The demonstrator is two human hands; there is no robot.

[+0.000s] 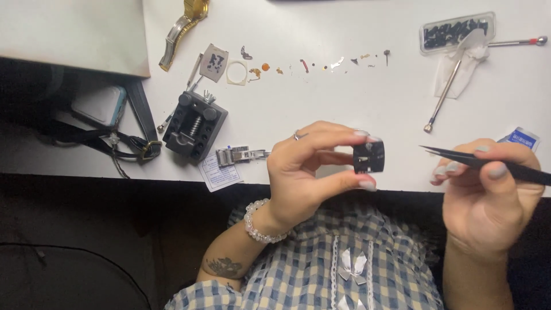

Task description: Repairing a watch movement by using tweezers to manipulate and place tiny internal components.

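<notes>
Blue-white packet (pixel 521 138) at table edge | right hand (pixel 488 195) grips tweezers (pixel 488 163)

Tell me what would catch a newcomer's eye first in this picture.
Front and centre, the left hand pinches a small dark square watch part between thumb and fingertips, while the right hand holds black tweezers pointed toward it. Behind them on the white table, a row of tiny parts lies beside a dark case holder.

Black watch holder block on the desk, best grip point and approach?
Take the watch holder block across its two long flat sides, coming from above. It lies flat on the white table, and its top carries round pegs and a central spring screw, poor grip surfaces. Likely easiest for the left hand; the right hand holds tweezers.
</notes>
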